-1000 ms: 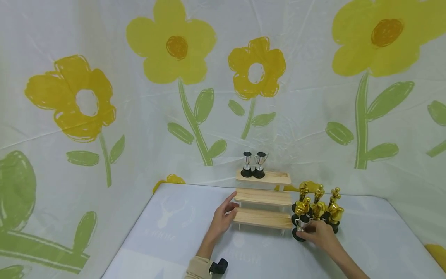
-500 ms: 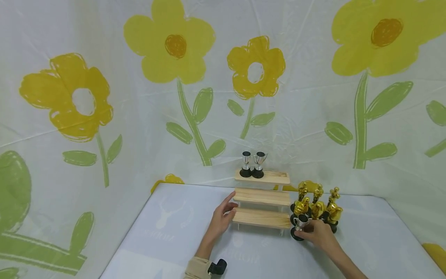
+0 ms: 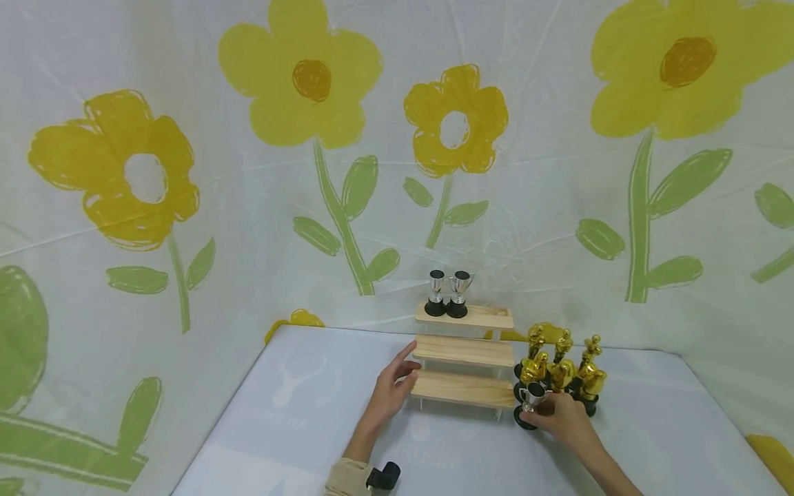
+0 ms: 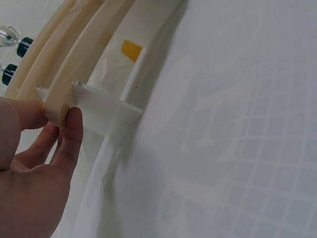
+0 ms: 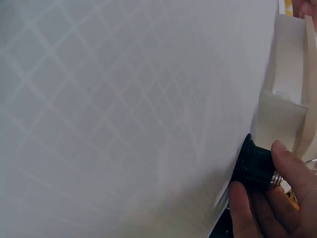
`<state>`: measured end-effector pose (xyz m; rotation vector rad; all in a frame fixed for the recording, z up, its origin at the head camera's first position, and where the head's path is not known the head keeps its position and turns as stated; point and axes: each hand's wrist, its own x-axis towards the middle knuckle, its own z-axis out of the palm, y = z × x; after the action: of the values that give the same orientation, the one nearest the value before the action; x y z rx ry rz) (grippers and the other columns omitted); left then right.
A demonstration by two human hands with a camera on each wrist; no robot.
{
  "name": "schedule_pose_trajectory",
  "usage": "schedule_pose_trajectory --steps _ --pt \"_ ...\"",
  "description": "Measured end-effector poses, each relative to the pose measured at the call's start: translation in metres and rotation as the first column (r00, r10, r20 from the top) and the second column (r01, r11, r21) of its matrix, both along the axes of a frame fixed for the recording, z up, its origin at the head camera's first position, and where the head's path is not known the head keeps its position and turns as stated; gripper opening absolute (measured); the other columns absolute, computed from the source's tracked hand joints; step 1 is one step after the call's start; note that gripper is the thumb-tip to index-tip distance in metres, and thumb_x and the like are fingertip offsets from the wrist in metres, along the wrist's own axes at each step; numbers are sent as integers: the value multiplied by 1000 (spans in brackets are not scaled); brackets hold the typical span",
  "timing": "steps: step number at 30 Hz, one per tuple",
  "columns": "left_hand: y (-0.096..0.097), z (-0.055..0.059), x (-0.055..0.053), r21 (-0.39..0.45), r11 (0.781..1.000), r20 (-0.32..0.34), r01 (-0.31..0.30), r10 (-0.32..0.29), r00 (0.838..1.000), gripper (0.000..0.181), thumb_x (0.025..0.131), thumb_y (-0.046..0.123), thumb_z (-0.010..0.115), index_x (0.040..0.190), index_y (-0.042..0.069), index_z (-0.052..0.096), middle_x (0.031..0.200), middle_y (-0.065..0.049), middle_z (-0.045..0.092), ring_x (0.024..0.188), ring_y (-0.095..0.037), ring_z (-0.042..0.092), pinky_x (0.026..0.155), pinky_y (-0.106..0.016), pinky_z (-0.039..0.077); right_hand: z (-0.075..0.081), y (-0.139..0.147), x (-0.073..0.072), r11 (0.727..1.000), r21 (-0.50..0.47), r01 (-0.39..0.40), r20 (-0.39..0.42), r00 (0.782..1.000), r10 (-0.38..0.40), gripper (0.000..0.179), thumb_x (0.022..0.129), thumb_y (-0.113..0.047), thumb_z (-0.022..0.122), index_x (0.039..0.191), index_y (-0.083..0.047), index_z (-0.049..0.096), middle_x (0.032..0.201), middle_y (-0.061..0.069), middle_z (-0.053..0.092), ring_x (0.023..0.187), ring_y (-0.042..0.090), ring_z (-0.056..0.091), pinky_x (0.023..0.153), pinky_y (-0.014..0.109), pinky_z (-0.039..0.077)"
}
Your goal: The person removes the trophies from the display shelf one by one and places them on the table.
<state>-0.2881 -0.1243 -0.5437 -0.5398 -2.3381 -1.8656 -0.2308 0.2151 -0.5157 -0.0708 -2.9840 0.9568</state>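
Observation:
A three-tier wooden shelf stands on the table. My left hand is at its left side; in the left wrist view the thumb and fingers pinch the end of the lowest board. Two silver trophy cups, one of them this cup, stand on the left part of the top tier. My right hand holds another silver trophy cup right of the shelf; in the right wrist view thumb and fingers are around its black base, which is at the table surface. Several gold trophies stand just behind that hand.
The white patterned table carries everything. Behind it hangs a white cloth with yellow flowers. A black device is strapped on the left wrist, beside a beige sleeve.
The head view has shifted slightly, so the whole scene sits a little further left. Both hands keep their holds, and the cup and shelf stand as before.

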Motion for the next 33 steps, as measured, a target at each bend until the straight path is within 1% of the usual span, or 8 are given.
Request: schedule_pose_trajectory --steps 3,10,16,19,22,27,31,33 --pt "0 0 0 4 1000 -13 8 -8 1000 58 96 3 57 149 22 42 115 -21 66 110 -35 64 84 -23 52 0 -1 1 1000 9 1 -4 1000 -1 34 73 -38 84 84 -7 74 76 -1 72 70 14 66 61 31 52" --pt "1 2 2 1 1000 -32 17 -17 999 57 96 4 57 149 18 41 114 -22 66 108 -36 65 83 -26 54 0 -1 4 1000 15 3 -5 1000 -3 37 73 -40 83 85 -6 74 76 2 73 69 16 68 60 32 53" --pt "4 14 11 4 1000 -36 14 -14 999 57 95 -4 54 149 7 40 114 -32 63 107 -43 63 81 -24 53 -2 2 7 1000 -7 2 -1 1000 -2 36 74 -41 82 85 -8 73 77 1 73 70 15 68 62 32 54" --pt "5 19 15 10 1000 -35 15 -15 999 57 94 -6 53 148 3 39 114 -36 61 106 -46 62 81 -25 53 -3 4 10 999 -35 -12 9 1000 12 36 74 -40 82 90 -9 73 82 3 75 73 16 70 65 33 55" --pt "5 17 14 7 1000 -35 9 -9 999 57 95 -5 54 149 5 39 114 -34 61 107 -44 63 81 -23 53 0 7 12 999 -43 -31 24 999 32 43 73 -39 83 98 -6 73 88 7 76 77 19 71 68 35 56" --pt "2 7 6 10 1000 -22 8 -7 1000 58 96 -1 55 149 15 41 115 -27 64 108 -37 64 81 -20 51 8 15 15 996 -20 -83 105 991 85 59 74 -38 83 112 5 69 96 16 75 84 25 71 72 41 57" --pt "0 3 3 22 1000 -14 13 -13 1000 58 96 2 57 149 19 43 114 -23 65 109 -35 64 83 -21 51 19 20 16 989 -32 -143 204 968 147 54 77 -36 81 108 7 70 97 16 74 87 26 70 73 42 57" --pt "-1 2 2 19 1000 -24 15 -15 1000 58 96 1 56 149 18 43 114 -23 66 109 -35 64 84 -22 52 25 21 18 985 -48 -169 242 954 175 49 78 -34 81 105 6 71 98 16 74 88 26 69 75 43 57"
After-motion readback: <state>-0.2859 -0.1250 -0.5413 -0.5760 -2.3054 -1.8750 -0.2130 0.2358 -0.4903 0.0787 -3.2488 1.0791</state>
